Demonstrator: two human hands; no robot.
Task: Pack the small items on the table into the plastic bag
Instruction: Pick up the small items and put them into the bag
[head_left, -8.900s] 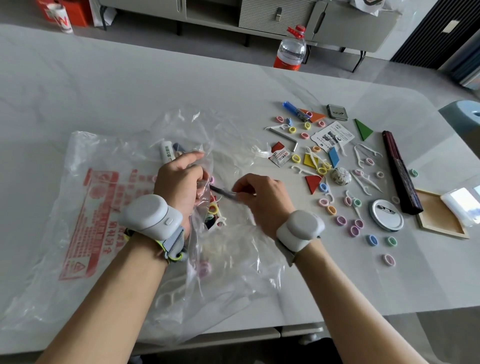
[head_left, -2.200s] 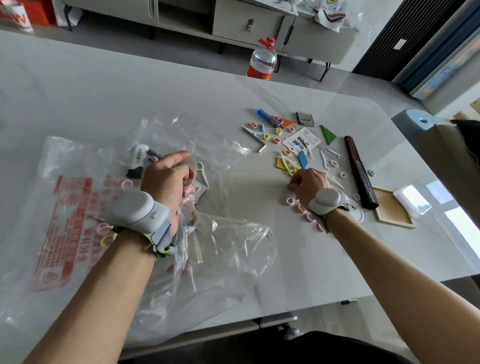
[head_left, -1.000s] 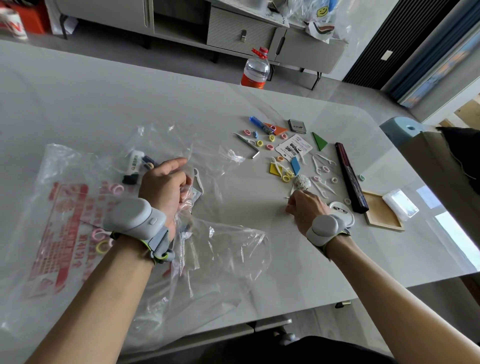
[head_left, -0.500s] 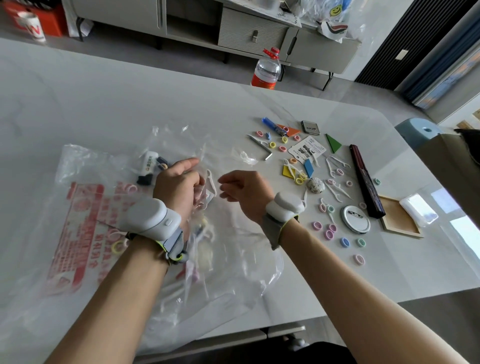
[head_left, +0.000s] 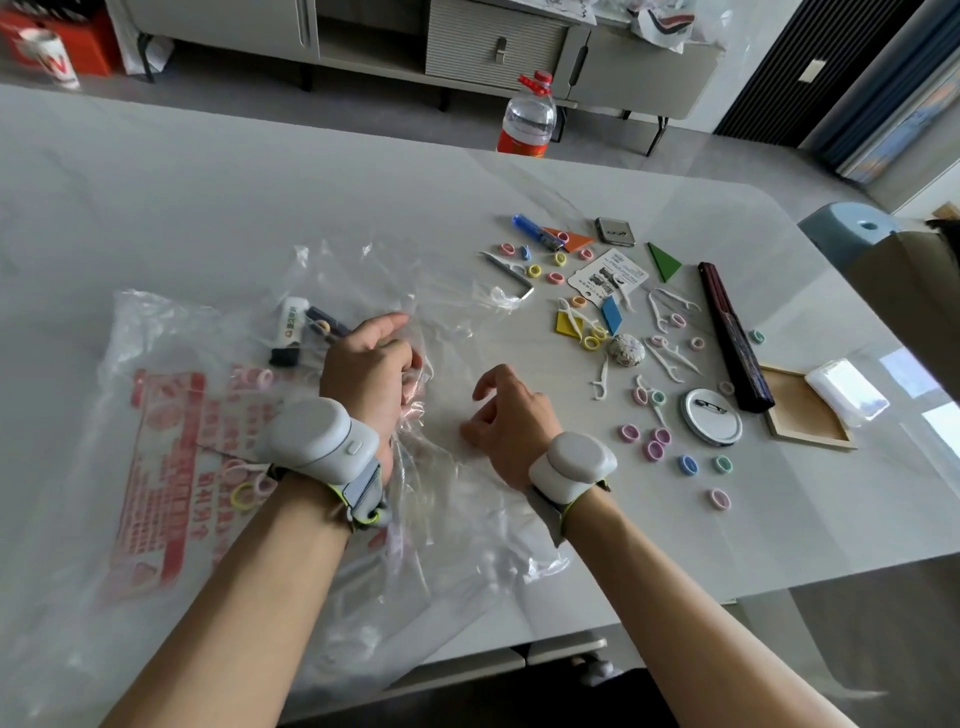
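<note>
Our left hand (head_left: 366, 376) grips the plastic bag (head_left: 171, 415), spread over the tabletop's near-left corner; our right hand (head_left: 511, 415) hovers loosely curled, holding nothing; small items (head_left: 626, 351) lie toward the right edge.

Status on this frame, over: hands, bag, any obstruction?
Left hand grips plastic bag at its mouth. Right hand empty, fingers relaxed, above bag. Rings, floss picks, badge unpacked on table. No obstruction seen.

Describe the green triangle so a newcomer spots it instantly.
On the table, look right for the long dark bar beside the wooden frame. Just left of the bar's far end lies the green triangle, the only flat green piece; the other green bits are small rings.
</note>
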